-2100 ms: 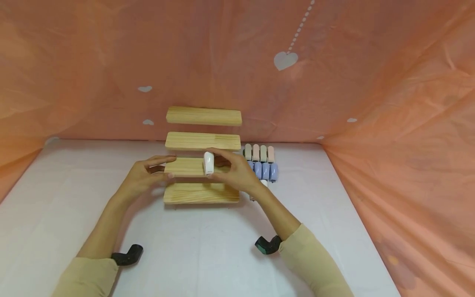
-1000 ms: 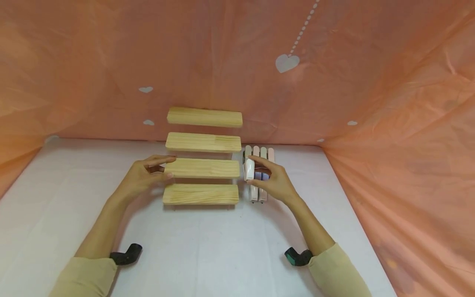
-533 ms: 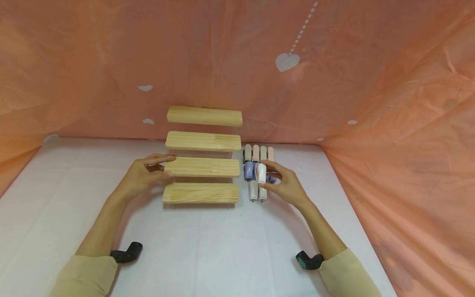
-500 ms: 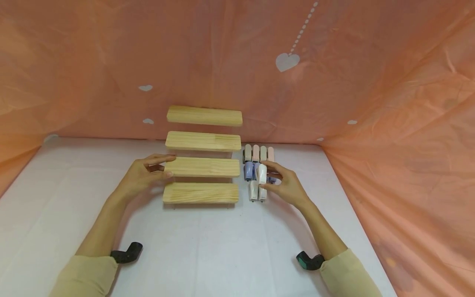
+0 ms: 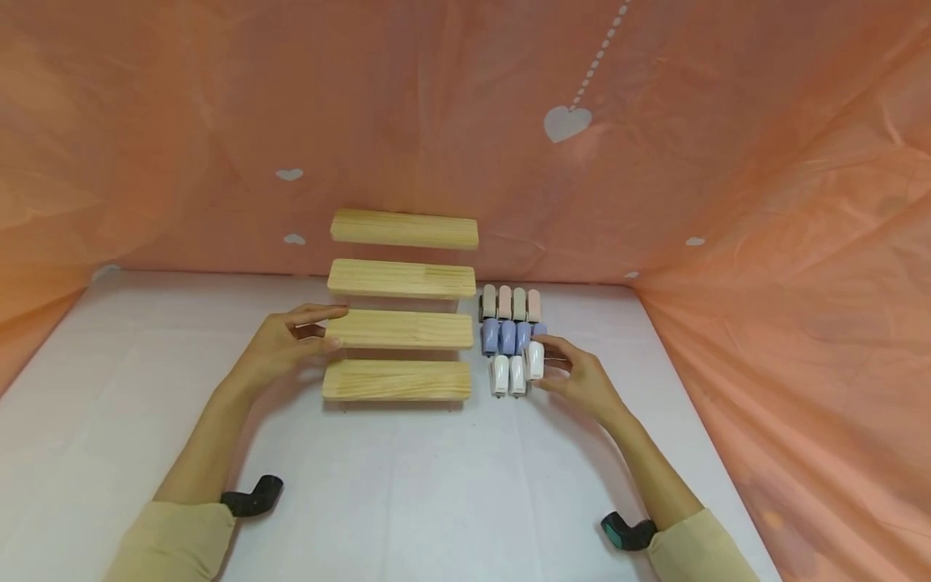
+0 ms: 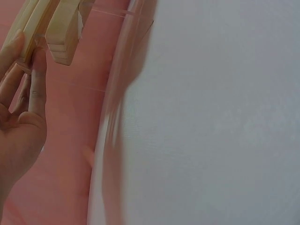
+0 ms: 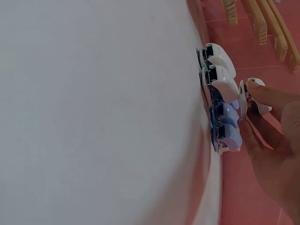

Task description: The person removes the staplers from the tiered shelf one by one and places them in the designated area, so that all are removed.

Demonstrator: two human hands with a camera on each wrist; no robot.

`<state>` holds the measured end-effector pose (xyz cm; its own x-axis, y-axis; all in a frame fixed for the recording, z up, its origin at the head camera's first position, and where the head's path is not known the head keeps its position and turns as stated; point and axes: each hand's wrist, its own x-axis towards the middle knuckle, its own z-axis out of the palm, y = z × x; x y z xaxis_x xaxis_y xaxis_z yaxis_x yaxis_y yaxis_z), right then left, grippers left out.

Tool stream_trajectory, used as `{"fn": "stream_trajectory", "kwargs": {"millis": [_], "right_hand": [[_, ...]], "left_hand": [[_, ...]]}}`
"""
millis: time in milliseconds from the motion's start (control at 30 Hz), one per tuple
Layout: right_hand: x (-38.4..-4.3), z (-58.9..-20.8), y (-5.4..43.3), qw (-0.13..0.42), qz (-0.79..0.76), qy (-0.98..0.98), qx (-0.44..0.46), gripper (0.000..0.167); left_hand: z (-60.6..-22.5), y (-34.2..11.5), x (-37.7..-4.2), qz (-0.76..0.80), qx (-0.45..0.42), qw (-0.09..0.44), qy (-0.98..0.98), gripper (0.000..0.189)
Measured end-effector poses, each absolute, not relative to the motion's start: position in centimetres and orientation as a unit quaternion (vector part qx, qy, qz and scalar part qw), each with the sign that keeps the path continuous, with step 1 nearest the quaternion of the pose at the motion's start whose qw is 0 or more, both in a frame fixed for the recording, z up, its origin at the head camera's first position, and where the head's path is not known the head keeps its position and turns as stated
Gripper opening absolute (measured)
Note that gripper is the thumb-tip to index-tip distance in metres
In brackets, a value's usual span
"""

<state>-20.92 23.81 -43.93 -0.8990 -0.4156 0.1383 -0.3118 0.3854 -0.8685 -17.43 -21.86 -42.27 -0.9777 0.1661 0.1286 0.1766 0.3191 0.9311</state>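
In the head view my right hand (image 5: 582,380) pinches a white mini stapler (image 5: 534,361) between thumb and fingers, at the right of two other white staplers (image 5: 508,376). The right wrist view shows this held stapler (image 7: 258,98) apart from the standing ones, with a gap to the table. A row of blue staplers (image 5: 507,337) stands just behind, its rightmost one partly hidden. My left hand (image 5: 287,343) grips the left end of a wooden shelf board (image 5: 400,330), thumb on one side and fingers on the other, as the left wrist view also shows.
Behind the blue row stand beige and pink staplers (image 5: 504,302). The tiered rack has further wooden boards, the lowest one (image 5: 396,381) in front and the top one (image 5: 404,229) at the back. An orange curtain (image 5: 436,105) hangs behind the white table (image 5: 407,493).
My right hand has carried the white stapler from over the rack to the right, past the blue row and forward to the front row's right end. The left hand stays on the board.
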Motion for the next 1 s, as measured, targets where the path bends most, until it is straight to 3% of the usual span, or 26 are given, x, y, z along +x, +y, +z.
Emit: {"fn": "stream_trajectory", "kwargs": {"millis": [767, 1000], "right_hand": [[-20.5, -46.1, 24.2, 0.053, -0.43, 0.882, -0.186, 0.064], [-20.5, -46.2, 24.2, 0.047, -0.423, 0.884, -0.193, 0.067]], "left_hand": [[-42.4, -21.9, -17.6, -0.58, -0.116, 0.009, -0.806, 0.048], [-41.8, -22.0, -17.3, -0.565, -0.098, -0.033, -0.819, 0.052]]}}
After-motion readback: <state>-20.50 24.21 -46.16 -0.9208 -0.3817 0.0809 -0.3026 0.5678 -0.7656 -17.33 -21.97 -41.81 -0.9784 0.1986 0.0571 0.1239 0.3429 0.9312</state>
